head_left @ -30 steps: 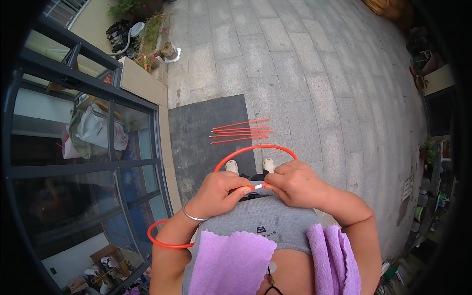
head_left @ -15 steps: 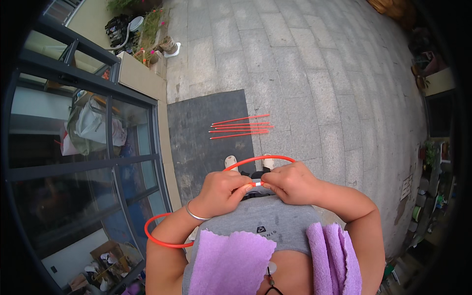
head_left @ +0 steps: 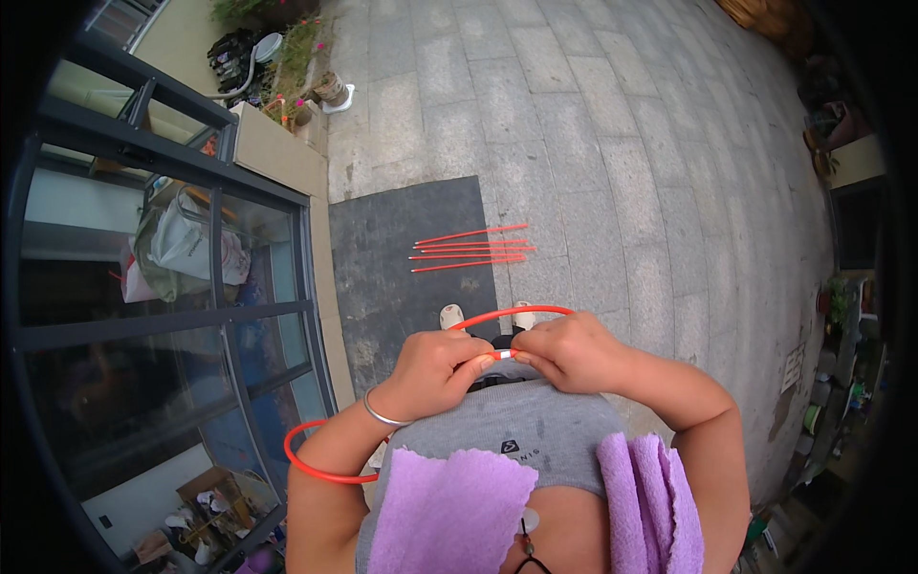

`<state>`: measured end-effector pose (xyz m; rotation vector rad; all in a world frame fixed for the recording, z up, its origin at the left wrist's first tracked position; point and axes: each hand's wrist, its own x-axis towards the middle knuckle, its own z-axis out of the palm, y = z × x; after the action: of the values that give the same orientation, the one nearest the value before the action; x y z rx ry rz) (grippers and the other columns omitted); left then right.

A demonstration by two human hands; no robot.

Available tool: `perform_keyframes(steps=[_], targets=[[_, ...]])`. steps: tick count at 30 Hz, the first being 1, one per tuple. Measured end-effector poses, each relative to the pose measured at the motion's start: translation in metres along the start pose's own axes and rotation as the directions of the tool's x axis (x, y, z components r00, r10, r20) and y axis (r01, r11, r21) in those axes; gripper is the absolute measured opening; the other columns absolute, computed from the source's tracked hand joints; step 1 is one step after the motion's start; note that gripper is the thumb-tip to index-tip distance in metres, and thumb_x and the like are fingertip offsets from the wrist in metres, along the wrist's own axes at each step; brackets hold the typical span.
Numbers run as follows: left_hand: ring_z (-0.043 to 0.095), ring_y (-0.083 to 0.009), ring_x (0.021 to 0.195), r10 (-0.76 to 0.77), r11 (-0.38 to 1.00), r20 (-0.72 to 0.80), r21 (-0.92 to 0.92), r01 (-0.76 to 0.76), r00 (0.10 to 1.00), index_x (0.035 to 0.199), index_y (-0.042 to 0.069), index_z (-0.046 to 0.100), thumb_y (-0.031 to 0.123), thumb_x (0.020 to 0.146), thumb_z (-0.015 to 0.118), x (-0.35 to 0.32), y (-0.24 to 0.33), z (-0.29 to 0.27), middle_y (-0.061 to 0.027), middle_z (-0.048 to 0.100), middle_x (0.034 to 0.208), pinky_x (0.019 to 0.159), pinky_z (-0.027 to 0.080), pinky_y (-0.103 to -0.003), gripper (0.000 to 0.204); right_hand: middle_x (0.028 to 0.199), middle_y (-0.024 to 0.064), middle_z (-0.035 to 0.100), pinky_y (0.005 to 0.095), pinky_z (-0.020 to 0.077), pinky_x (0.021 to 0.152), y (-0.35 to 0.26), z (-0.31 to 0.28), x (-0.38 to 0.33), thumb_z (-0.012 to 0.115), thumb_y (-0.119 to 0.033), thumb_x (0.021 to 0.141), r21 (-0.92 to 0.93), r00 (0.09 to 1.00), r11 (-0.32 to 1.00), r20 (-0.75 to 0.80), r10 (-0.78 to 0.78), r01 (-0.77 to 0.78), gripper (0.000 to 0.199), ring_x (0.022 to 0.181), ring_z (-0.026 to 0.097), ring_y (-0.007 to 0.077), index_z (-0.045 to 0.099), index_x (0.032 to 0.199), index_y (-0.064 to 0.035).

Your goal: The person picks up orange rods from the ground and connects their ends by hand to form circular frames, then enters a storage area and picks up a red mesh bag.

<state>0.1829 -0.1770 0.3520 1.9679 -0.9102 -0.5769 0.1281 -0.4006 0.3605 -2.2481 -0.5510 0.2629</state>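
My left hand (head_left: 435, 368) and my right hand (head_left: 572, 356) are close together in front of my grey shirt. Fingers and thumb of each pinch a red flexible rod (head_left: 512, 310). Between the fingertips shows a short white joint (head_left: 508, 354) with red on both sides of it. One stretch of rod bows up and over beyond my hands. Another red loop (head_left: 320, 471) sticks out beside my left forearm, partly hidden behind it. Several straight red rods (head_left: 473, 251) lie side by side on the ground ahead, partly on a dark mat.
The dark mat (head_left: 382, 277) lies on grey stone paving (head_left: 593, 191). To the left stand dark-framed glass doors (head_left: 124, 325). A potted plant (head_left: 331, 91) is at the far left. Crowded shelves (head_left: 851, 383) line the right side. A purple towel (head_left: 449, 507) hangs over my chest.
The hands keep their pinch and have barely shifted. A little less of the white joint shows between the fingertips, and the whole view has moved slightly.
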Motion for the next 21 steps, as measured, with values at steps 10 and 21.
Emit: perform_keyframes(steps=[10,21], targets=[[0.059,-0.0281,0.062,-0.023,0.998,0.038,0.066,0.021,0.999,0.087,0.006,0.067,0.011,0.081,0.06,0.002,0.004,0.009,-0.0105,0.062,0.07,0.055,0.046,-0.036,0.011,0.065,0.0095,0.057,0.0401,0.0447,0.052,0.006,0.018,-0.002,0.06,-0.018,0.085,0.048,0.999,0.999,0.031,0.025,-0.026,0.011,0.059,0.058,0.0304,0.06,0.085,-0.007],[0.06,-0.0277,0.067,-0.092,0.995,0.081,0.042,0.089,0.992,0.093,0.005,0.068,0.015,0.085,0.058,0.004,-0.003,0.009,-0.0119,0.063,0.073,0.06,0.047,-0.036,0.016,0.066,0.0101,0.059,0.04,0.0451,0.053,0.019,0.016,-0.006,0.058,-0.017,0.085,0.092,0.999,0.995,-0.024,-0.025,0.027,0.012,0.059,0.059,0.0299,0.061,0.09,-0.0066]])
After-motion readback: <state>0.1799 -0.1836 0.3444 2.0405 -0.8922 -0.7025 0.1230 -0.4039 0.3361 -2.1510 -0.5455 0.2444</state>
